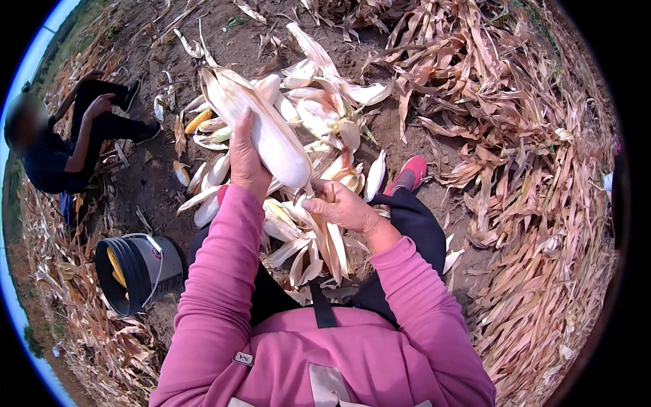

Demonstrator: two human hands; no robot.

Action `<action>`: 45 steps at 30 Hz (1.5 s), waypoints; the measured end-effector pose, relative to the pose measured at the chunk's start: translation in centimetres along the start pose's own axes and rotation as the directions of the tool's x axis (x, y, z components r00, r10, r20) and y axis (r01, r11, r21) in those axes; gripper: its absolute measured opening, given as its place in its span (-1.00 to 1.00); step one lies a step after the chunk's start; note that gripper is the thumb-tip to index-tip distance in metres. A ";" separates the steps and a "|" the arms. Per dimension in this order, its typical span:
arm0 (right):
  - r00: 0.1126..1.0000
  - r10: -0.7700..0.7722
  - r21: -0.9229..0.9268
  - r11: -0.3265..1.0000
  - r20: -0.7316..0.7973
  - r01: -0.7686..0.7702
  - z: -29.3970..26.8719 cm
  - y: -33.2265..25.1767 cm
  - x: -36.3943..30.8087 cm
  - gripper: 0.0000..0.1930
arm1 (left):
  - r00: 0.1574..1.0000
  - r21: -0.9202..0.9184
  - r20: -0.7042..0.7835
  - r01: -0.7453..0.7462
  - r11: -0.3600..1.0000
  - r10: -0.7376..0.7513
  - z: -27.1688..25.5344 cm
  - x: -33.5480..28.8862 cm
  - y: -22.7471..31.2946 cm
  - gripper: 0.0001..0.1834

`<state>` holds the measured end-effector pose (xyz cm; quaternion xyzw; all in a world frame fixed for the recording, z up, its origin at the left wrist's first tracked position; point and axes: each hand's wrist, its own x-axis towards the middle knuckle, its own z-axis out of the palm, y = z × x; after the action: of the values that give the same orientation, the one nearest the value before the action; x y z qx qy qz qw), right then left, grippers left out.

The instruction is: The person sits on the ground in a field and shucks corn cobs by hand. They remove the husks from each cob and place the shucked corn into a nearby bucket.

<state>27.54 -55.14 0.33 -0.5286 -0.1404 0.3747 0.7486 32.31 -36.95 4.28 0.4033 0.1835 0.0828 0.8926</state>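
the pale, husk-covered corn ear (pixel 274 139) is held up over a messy heap of husks (pixel 315 119) on the ground, slanting across the view. left hand (pixel 248 157) is wrapped around its side, thumb on top, and the right hand (pixel 346 209) is pinched in at the lower end, so the two are close together. one yellow cob (pixel 199 121) peeks out at the heap's left edge. underneath it's bare brown dirt (pixel 150 186). dark bucket (pixel 163 268) with yellow cobs inside sits left, dry stalks (pixel 542 271) blanket the right, and another person (pixel 51 163) sits upper left, outdoors in sunlight.
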 end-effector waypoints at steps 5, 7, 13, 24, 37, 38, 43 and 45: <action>0.992 -0.043 -0.490 0.872 -0.119 -0.021 -0.1 2.0 0.7 -0.52 | 0.995 0.176 0.046 -0.090 0.980 0.083 0.6 -0.8 -0.1 -0.41; 0.984 -0.026 -0.612 0.786 -0.179 -0.090 1.1 -0.2 0.5 -0.56 | 0.987 0.244 0.067 -0.161 0.956 0.149 1.0 -0.8 -0.7 -0.44; 0.909 -0.164 -0.793 0.563 -0.382 -0.231 2.2 1.1 1.0 -0.52 | 0.979 0.285 -0.002 -0.192 0.939 0.201 1.0 0.4 -2.4 -0.48; 0.974 -0.120 -0.665 0.746 -0.193 -0.040 -0.3 -0.7 -0.4 -0.50 | 0.985 0.163 0.115 0.110 0.981 -0.129 0.2 0.3 -1.4 -0.41; 0.954 -0.288 -0.643 0.747 -0.088 0.166 0.2 -0.3 0.1 -0.38 | 0.984 -0.105 -0.087 0.145 0.984 -0.154 0.4 0.2 -1.7 -0.49; 0.941 -0.333 -0.708 0.679 -0.061 0.194 0.4 -0.7 0.0 -0.39 | 0.978 -0.109 -0.083 0.183 0.977 -0.193 0.1 0.4 -2.0 -0.50; 0.878 -0.472 -0.837 0.446 0.081 0.317 1.0 -1.4 -0.6 -0.50 | 0.914 -0.077 0.044 0.406 0.910 -0.404 -0.3 0.5 -2.7 -0.57; 0.831 -0.545 -0.838 0.398 0.111 0.373 1.5 -1.1 -0.5 -0.51 | 0.847 -0.081 0.155 0.523 0.848 -0.508 -0.4 0.9 -3.1 -0.57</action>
<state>26.72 -54.63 2.05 -0.7894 -0.3725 -0.0094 0.4879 32.97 -38.49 1.49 0.2893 0.2224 -0.1753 0.9144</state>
